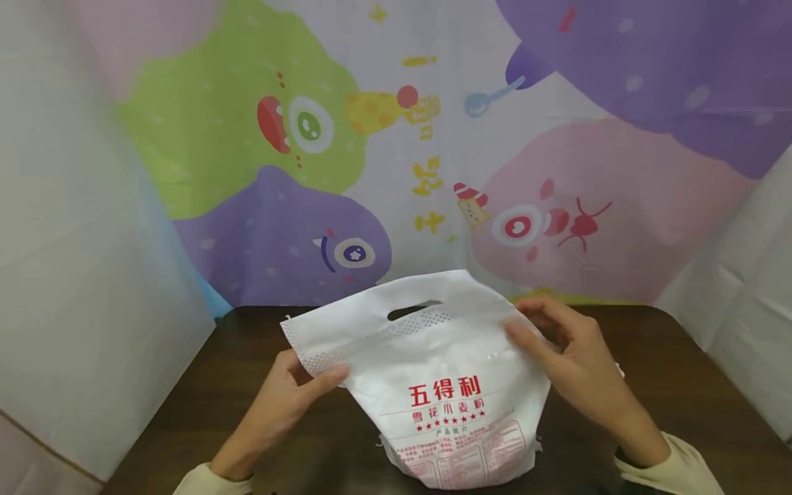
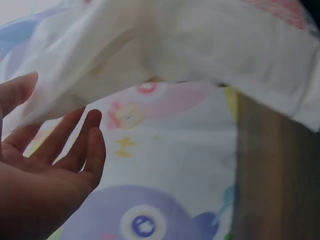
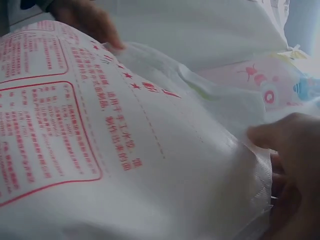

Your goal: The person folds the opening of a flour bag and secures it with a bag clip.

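Observation:
A white flour bag (image 1: 448,350) with red Chinese lettering stands in the middle of the head view, its lower part bulging and its flat top leaning left. A slot handle is cut through the top band. At the bag's left edge, my left hand (image 1: 287,399) has its thumb in front and its fingers behind. My right hand (image 1: 578,361) pinches the upper right edge, thumb on the front. The left wrist view shows the bag's plain white side above my loosely bent fingers (image 2: 93,155). Printed red text boxes cover the bag (image 3: 130,135) in the right wrist view.
The bag is over a dark wooden table (image 1: 229,357). Behind it hangs a backdrop cloth (image 1: 396,254) with cartoon monsters. White side panels (image 1: 93,240) flank the table. A small white thing, too small to identify, shows beside my right wrist.

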Demonstrator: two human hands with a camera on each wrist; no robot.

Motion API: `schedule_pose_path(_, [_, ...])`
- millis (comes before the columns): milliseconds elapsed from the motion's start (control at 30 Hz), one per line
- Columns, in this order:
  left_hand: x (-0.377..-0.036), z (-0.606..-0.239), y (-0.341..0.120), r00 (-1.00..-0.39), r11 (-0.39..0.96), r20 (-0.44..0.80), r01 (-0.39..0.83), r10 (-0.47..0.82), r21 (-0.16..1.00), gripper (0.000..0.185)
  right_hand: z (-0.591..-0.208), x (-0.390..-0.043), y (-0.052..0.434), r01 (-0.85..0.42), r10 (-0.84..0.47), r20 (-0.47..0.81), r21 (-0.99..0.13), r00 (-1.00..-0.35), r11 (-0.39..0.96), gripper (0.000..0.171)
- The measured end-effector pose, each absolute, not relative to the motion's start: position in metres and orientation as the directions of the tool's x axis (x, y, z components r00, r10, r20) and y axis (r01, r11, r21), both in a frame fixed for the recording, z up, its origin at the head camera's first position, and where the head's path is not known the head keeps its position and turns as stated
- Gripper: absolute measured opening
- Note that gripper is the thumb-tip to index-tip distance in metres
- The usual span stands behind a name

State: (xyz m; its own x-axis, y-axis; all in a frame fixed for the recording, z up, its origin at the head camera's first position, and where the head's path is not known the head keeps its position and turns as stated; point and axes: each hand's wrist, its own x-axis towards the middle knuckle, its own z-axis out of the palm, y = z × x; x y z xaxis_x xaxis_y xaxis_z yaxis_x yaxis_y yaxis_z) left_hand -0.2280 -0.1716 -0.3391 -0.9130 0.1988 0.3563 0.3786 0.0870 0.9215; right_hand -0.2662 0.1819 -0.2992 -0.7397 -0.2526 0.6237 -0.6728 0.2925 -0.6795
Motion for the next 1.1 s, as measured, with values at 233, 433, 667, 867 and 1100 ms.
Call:
schedule_pose_path(233, [-0.234,-0.351,-0.150,-0.924,0.211,0.374,0.383,0.083,0.899,0.032,-0.290,-0.275,0.180,-0.668,-0.358,0.566,-0.665,-0.743,0.334,0.015])
schedule_pose_path(433, [-0.243,-0.345,-0.148,-0.913,0.114,0.400,0.407,0.082,0.906,0.028,-0.290,-0.280,0.180,-0.737,-0.323,0.663,-0.595,-0.676,0.320,0.014])
schedule_pose_path(667, [-0.252,-0.340,-0.144,-0.869,0.104,0.485,0.493,0.096,0.864,0.029,-0.299,-0.283,0.184,-0.821,-0.257,0.790,-0.476,-0.556,0.314,0.026])
schedule_pose_path(867, [-0.259,-0.335,-0.143,-0.833,0.144,0.538,0.552,0.129,0.821,0.029,-0.312,-0.284,0.192,-0.848,-0.243,0.829,-0.421,-0.504,0.323,0.023])
schedule_pose_path(1100, [-0.258,-0.331,-0.152,-0.831,0.145,0.522,0.551,0.193,0.822,0.032,-0.314,-0.290,0.193,-0.862,-0.303,0.824,-0.375,-0.479,0.342,0.033])
